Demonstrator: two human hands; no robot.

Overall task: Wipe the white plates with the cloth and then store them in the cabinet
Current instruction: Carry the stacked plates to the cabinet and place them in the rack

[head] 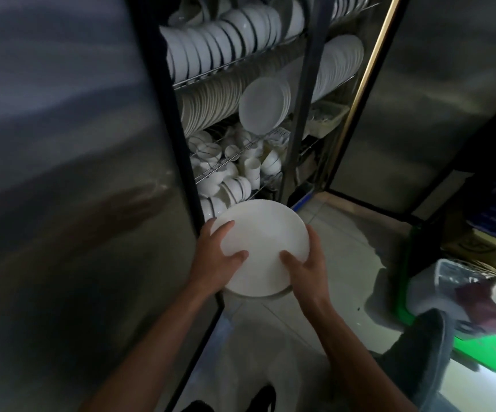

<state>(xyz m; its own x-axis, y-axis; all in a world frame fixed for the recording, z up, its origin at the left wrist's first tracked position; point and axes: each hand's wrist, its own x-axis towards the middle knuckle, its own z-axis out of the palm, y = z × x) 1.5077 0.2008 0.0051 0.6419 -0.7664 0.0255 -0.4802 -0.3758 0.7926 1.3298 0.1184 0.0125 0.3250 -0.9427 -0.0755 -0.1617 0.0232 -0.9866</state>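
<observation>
White plate (263,233) gripped between both hands (222,254).

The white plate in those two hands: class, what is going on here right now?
A person holds a white plate in both hands, the left hand and the right hand each with a grip on its near rim. They stand before an open cabinet whose wire racks already hold rows of plates and bowls. This plate is not yet stored. No cloth is in either hand.
</observation>
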